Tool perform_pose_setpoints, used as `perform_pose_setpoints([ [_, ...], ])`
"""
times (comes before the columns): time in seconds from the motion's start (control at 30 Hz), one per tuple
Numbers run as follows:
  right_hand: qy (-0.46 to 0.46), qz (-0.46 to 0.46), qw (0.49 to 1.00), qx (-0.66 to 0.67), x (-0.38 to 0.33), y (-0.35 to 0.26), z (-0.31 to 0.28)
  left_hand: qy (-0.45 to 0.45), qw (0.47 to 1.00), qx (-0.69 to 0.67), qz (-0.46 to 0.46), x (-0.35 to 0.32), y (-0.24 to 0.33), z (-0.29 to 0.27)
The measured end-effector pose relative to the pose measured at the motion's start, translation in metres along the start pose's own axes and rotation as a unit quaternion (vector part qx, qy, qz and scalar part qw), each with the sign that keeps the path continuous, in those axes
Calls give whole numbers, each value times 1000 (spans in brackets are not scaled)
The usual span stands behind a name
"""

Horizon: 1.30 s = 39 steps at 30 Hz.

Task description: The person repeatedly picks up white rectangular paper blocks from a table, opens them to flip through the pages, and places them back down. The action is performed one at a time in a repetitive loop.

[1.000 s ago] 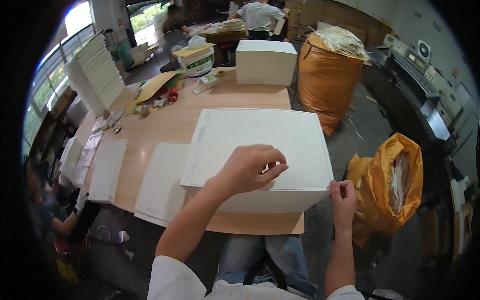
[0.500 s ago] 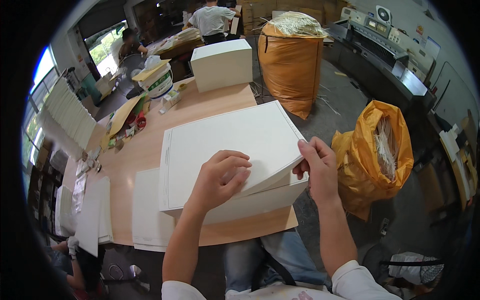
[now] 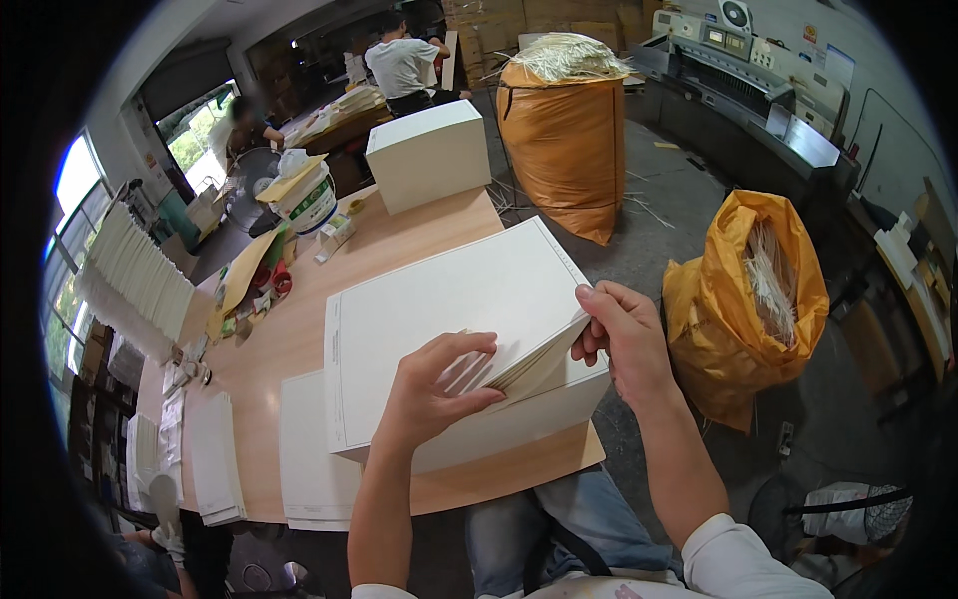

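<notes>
A thick stack of large white paper sheets (image 3: 439, 290) with thin printed borders lies on the wooden table before me. My right hand (image 3: 627, 329) pinches the near right corner of the upper sheets between thumb and fingers, holding it raised and bent. Below that corner, the sheet edges spread into a narrow fan. My left hand (image 3: 431, 387) curves around the near edge of these sheets, fingers over the top and thumb against the fanned edges. A lower pile of white paper (image 3: 317, 439) lies left of the stack.
Another white stack (image 3: 429, 160) stands at the table's (image 3: 269, 359) far end, near a white bucket (image 3: 305, 200). Orange sacks of paper strips, one tall (image 3: 564, 150) and one smaller (image 3: 733, 309), stand on the right. A co-worker's gloved hand (image 3: 168, 537) shows at lower left.
My left thumb has come against the sheet edges, which now fan apart. The raised corner stays in my right hand. At lower left, the co-worker's white sheet has moved away from the pile there.
</notes>
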State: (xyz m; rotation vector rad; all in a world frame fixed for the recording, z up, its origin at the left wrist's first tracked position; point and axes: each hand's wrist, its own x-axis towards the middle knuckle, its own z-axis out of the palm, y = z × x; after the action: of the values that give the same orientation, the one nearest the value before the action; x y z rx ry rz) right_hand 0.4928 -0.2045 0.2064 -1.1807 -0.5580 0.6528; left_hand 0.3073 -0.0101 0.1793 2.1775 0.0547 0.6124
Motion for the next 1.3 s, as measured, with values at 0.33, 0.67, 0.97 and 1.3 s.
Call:
perform_pose_setpoints([
  [0.33,24,-16,1000,7,1,2,9,2,998,43,48,-1,8,2],
  [0.67,12,-34,999,-21,1,3,6,25,999,32,30,0,14,4],
  [0.97,29,-51,998,-6,3,3,11,3,999,28,42,2,10,4],
  [1.3,13,-58,997,-45,2,5,6,60,997,29,46,0,13,10],
])
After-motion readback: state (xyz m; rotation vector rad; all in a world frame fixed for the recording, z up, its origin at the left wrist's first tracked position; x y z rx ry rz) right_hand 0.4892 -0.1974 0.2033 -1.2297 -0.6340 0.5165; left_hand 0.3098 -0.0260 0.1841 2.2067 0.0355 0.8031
